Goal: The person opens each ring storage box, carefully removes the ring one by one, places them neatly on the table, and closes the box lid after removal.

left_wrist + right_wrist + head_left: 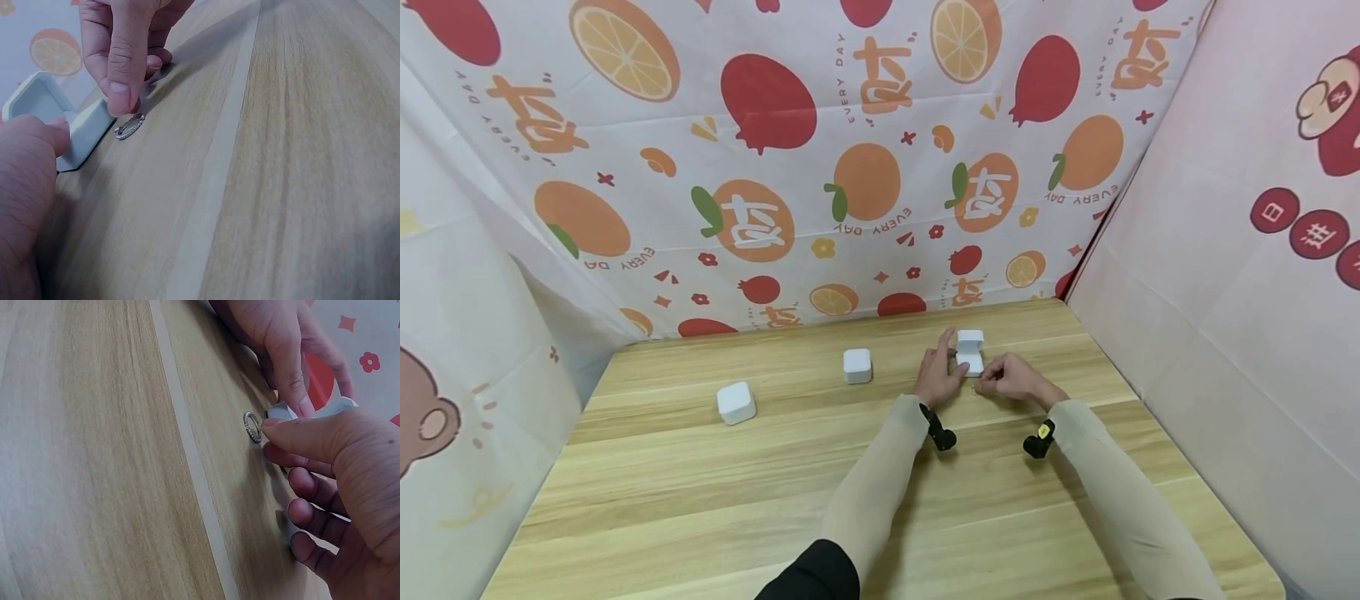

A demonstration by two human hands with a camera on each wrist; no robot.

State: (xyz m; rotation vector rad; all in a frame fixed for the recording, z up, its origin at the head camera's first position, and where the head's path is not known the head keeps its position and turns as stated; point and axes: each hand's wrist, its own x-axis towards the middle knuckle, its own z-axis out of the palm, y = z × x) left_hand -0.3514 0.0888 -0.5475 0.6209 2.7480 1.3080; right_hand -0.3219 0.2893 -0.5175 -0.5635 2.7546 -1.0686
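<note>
An open white ring box (970, 340) stands near the back right of the table, its lid raised. My left hand (937, 375) holds it from the left, the thumb on the base's front edge and the index finger stretched up beside the lid. Just in front of the box, my right hand (1015, 377) pinches a silver ring (248, 429) between thumb and index finger. The ring, set with small stones, appears close above the wood in the left wrist view. The other right fingers are loosely curled. Part of the box (81, 147) is hidden behind my left thumb.
Two closed white boxes sit to the left: one box (857, 367) near the middle of the back, another box (736, 402) farther left. A fruit-printed cloth (865, 250) hangs behind the wooden table (700, 500). A pale cloth wall (1210, 275) flanks its right edge.
</note>
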